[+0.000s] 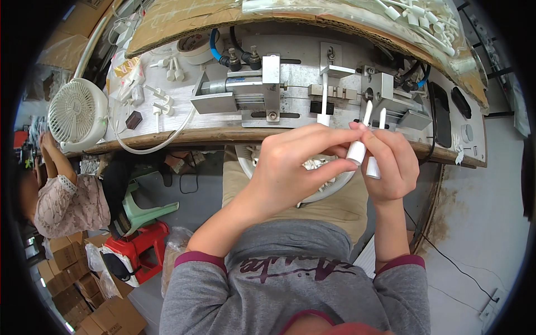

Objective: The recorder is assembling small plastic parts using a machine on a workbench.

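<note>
In front of the bench, my left hand (290,164) pinches a white cap with a wand (356,152) between thumb and fingers, its pale tip pointing up and away. My right hand (397,164) is closed around a second white capped wand (373,168); its fingertips meet the stem of the first one. Just beyond my hands, another white capped wand (324,97) stands at the metal clamping fixture (335,92). Below my hands, a white bowl (338,188) of small white parts rests on my lap, partly hidden by my left hand.
Metal cylinders (240,89) flank the fixture. Loose white parts (162,103) and a tape roll (195,49) lie at left, beside a white fan (78,111). Cardboard (190,22) overhangs the bench with more white parts. A black phone (441,114) lies right. Another person (72,201) sits far left.
</note>
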The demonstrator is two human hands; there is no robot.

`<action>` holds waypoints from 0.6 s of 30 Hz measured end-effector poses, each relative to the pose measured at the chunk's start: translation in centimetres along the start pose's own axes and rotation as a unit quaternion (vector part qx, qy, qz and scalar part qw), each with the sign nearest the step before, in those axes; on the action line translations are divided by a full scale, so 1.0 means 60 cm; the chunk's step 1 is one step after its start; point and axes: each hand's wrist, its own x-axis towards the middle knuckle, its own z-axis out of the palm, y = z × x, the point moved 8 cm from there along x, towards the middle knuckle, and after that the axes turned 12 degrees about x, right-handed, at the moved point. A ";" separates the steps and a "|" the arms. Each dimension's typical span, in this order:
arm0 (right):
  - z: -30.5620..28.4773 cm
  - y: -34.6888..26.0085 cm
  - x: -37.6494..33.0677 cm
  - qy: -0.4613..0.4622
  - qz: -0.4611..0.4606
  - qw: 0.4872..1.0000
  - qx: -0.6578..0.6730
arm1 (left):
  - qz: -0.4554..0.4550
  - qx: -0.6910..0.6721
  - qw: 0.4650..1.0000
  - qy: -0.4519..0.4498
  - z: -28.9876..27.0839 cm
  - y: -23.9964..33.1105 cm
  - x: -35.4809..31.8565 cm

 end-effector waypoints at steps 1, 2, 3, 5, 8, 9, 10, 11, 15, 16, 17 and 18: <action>0.002 0.000 0.004 0.003 0.009 1.000 0.005 | 0.003 0.009 1.000 0.013 -0.005 0.000 -0.001; 0.003 0.000 0.010 0.007 0.018 1.000 0.010 | 0.007 0.017 1.000 0.025 -0.011 -0.002 -0.001; 0.002 0.002 0.014 0.009 0.028 0.999 0.015 | 0.010 0.025 0.999 0.037 -0.016 -0.002 -0.002; -0.004 0.017 0.010 0.042 0.061 0.996 0.039 | -0.019 0.112 0.993 0.031 -0.014 -0.011 -0.004; -0.014 0.033 0.004 0.021 0.107 0.991 0.079 | 0.028 0.252 0.967 0.016 -0.007 -0.020 -0.005; -0.015 0.034 0.005 0.012 0.116 0.988 0.098 | 0.047 0.289 0.956 0.016 -0.001 -0.020 -0.005; -0.015 0.036 0.004 0.002 0.125 0.985 0.116 | 0.066 0.325 0.943 0.016 0.006 -0.022 -0.006; -0.012 0.036 0.000 -0.023 0.127 0.984 0.123 | 0.086 0.360 0.929 0.016 0.016 -0.031 -0.006; -0.012 0.035 0.004 -0.023 0.130 0.980 0.146 | 0.100 0.436 0.893 -0.046 0.034 -0.027 0.014; -0.013 0.037 0.005 -0.020 0.138 0.978 0.157 | 0.097 0.443 0.889 -0.060 0.033 -0.025 0.022; -0.013 0.039 0.005 -0.017 0.146 0.975 0.169 | 0.095 0.450 0.885 -0.074 0.034 -0.025 0.027; -0.013 0.043 0.002 -0.008 0.157 0.973 0.170 | 0.089 0.458 0.880 -0.085 0.036 -0.025 0.029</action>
